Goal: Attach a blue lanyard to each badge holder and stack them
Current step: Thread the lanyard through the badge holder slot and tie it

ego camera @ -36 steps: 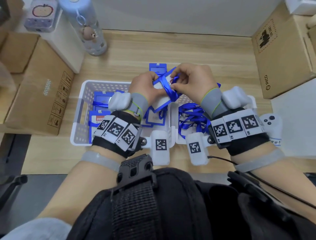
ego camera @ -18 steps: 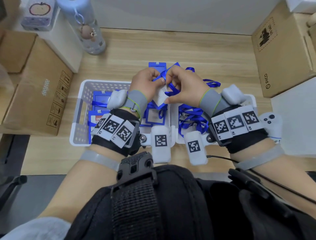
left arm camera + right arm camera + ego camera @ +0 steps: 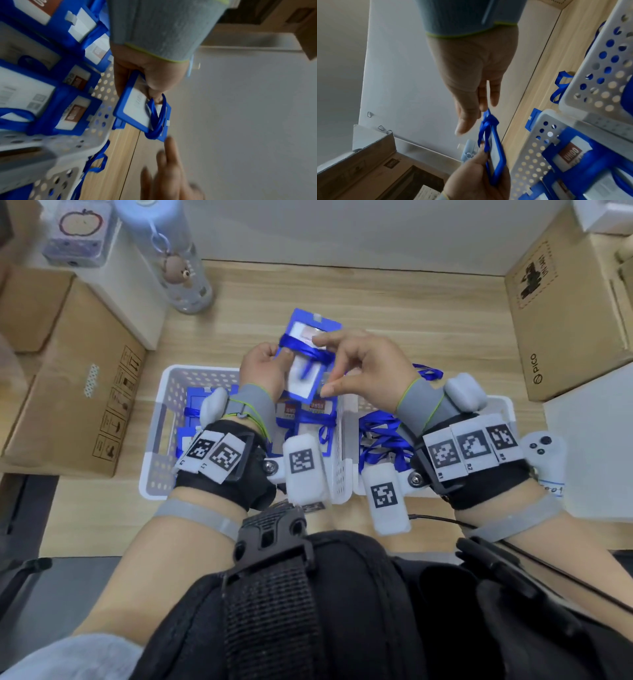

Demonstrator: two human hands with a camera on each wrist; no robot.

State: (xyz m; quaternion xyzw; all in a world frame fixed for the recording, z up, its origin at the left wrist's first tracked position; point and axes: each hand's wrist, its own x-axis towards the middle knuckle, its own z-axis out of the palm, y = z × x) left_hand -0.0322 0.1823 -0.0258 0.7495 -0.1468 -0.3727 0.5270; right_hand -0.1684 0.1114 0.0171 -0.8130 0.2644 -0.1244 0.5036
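Two baskets stand side by side on the table [image 3: 376, 302], before the person. The left basket [image 3: 164, 405] holds badge holders [image 3: 310, 419]; the right basket [image 3: 507, 412] holds lanyards [image 3: 383, 436]. Above their far edge, the left hand [image 3: 262, 368] holds one holder [image 3: 301, 378], a lanyard [image 3: 308, 356] apparently wound around it. Boxes flank the table: left box [image 3: 68, 378], right box [image 3: 565, 313]. A bottle [image 3: 174, 258] stands far left.

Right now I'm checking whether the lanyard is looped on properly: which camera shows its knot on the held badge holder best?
The right wrist view: the lanyard knot sits sharp at the badge holder edge. The left wrist view shows it smaller and blurred; the head view shows only the strap across the holder, above the left hand.
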